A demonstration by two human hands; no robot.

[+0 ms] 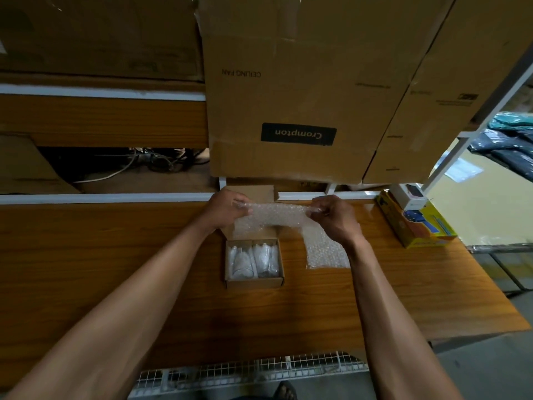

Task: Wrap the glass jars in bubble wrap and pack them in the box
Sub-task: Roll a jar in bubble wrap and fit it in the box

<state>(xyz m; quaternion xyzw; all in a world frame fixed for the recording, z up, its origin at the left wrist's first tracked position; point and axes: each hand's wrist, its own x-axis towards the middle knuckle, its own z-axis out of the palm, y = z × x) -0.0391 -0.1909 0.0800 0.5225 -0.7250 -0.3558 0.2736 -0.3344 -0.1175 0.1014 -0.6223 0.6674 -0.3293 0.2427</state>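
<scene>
1. Cardboard box [253,282] on the bench [115,269] already holds two wrapped jars [253,259]
2. Both hands roll a bubble-wrap bundle [278,213] at 12 o'clock of the box; I judge a third jar is inside, unpacked
3. Left hand [226,207] and right hand [334,216]: fingers pinch the bundle's opposite ends, held above the bench

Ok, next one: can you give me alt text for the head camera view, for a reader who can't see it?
Two bare hands, left hand and right hand, hold a bubble-wrapped bundle above a wooden table. Below sits a small open cardboard box holding two wrapped jars, with a loose bubble wrap sheet beside it.
</scene>
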